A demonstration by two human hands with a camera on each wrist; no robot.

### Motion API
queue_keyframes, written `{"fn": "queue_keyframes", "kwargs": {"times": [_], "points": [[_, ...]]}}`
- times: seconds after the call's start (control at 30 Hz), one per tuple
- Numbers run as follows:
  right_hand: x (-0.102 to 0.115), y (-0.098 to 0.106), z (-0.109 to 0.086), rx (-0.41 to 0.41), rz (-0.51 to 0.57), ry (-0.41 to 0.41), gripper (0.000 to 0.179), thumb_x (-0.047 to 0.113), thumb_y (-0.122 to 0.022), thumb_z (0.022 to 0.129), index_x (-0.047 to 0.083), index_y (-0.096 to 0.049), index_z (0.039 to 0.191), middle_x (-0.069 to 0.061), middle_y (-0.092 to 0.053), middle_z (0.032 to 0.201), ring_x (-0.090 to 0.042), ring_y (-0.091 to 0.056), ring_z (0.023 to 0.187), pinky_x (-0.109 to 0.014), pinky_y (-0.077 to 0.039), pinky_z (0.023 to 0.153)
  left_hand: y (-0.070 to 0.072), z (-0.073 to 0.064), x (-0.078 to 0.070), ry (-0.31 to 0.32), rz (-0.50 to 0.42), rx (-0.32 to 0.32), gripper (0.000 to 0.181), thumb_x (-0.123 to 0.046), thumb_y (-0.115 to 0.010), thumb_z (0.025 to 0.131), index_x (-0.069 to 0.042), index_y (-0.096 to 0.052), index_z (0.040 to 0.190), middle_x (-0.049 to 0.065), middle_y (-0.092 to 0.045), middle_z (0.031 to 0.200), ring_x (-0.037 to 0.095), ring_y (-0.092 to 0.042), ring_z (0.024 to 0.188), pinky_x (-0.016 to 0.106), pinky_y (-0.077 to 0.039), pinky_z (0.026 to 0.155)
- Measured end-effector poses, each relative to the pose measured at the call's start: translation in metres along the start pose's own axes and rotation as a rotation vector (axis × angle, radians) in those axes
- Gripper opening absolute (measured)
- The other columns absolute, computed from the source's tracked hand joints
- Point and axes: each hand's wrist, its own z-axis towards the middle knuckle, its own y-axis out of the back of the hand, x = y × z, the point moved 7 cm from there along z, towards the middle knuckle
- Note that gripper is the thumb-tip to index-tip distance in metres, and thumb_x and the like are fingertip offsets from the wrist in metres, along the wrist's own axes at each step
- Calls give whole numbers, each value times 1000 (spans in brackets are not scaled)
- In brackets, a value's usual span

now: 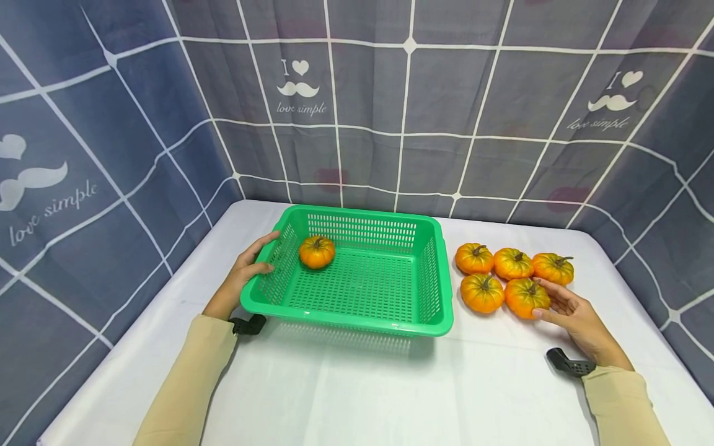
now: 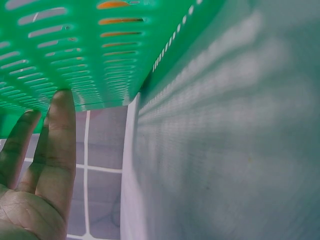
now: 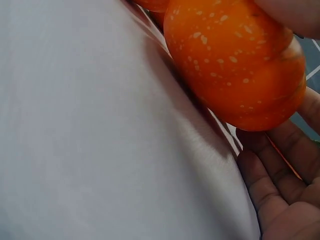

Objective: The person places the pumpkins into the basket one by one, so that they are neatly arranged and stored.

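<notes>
My left hand [image 1: 249, 267] grips the left rim of a green plastic basket [image 1: 348, 320], thumb over the edge. In the left wrist view, its fingers [image 2: 61, 130] reach along the slotted outer wall. One small orange pumpkin [image 1: 317, 252] lies inside at the basket's left end. To the right of the basket, my right hand [image 1: 574, 316] holds a small pumpkin [image 1: 525, 298] at the front right of a cluster, thumb at its near side and fingers behind. The right wrist view shows this pumpkin [image 3: 235, 65] close to the white cloth, with fingers [image 3: 287, 160] round its side.
Beside the held one sit more pumpkins: one at the front left [image 1: 482, 293], and a back row of a left [image 1: 473, 258], a middle [image 1: 513, 264] and a right one [image 1: 553, 268]. A white cloth [image 1: 357, 390] covers the table. Grey checked curtains [image 1: 368, 87] enclose it.
</notes>
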Motion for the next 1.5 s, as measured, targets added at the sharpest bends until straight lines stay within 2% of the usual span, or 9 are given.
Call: {"fn": "queue_keyframes", "kwargs": {"times": [0.17,0.33,0.6,0.87,1.07,1.27,1.5], "points": [[-1,1,-2,-18,53,-7,59,-3,-69,101,33,-63,148,33,-60,131,17,-52,121,-5,-40,96,0,1,0,-10,-5,7,75,1,-49,97,-15,-37,170,23,-32,165,19,-60,111,29,-60,84],[0,1,-3,-36,125,-13,56,-4,-69,101,38,-66,137,33,-62,130,15,-55,118,-4,-41,93,1,1,0,-16,-6,9,75,1,-50,98,-17,-39,169,23,-32,165,18,-61,110,28,-60,84],[0,0,-3,-47,167,-16,55,-3,-71,100,32,-67,143,33,-61,131,15,-56,117,-3,-44,92,1,-1,1,-10,-18,10,75,2,-49,97,-19,-40,169,21,-31,166,18,-61,108,29,-59,84],[7,-1,-3,-23,219,-4,57,-6,-67,102,40,-68,135,30,-60,132,13,-58,116,-5,-46,94,1,-1,0,-20,-10,13,75,1,-49,97,-18,-40,169,22,-31,165,18,-60,107,29,-60,82],[16,1,-3,-40,107,-7,57,-3,-69,101,42,-67,136,33,-59,130,13,-58,113,-4,-45,91,0,-1,-1,-23,-22,13,74,2,-49,98,-18,-41,169,21,-33,163,18,-60,108,29,-60,83],[31,2,-1,-42,0,45,61,-5,-69,100,43,-66,138,34,-58,129,14,-59,111,-5,-47,90,1,1,-1,-37,-15,12,74,2,-49,98,-16,-40,169,22,-34,161,18,-59,108,29,-60,82],[48,2,-2,-42,-136,95,66,-5,-70,100,27,-59,156,36,-57,131,13,-61,110,-5,-48,90,1,1,1,-23,-18,9,75,2,-49,97,-16,-39,169,21,-32,164,18,-57,112,28,-59,84]]}}
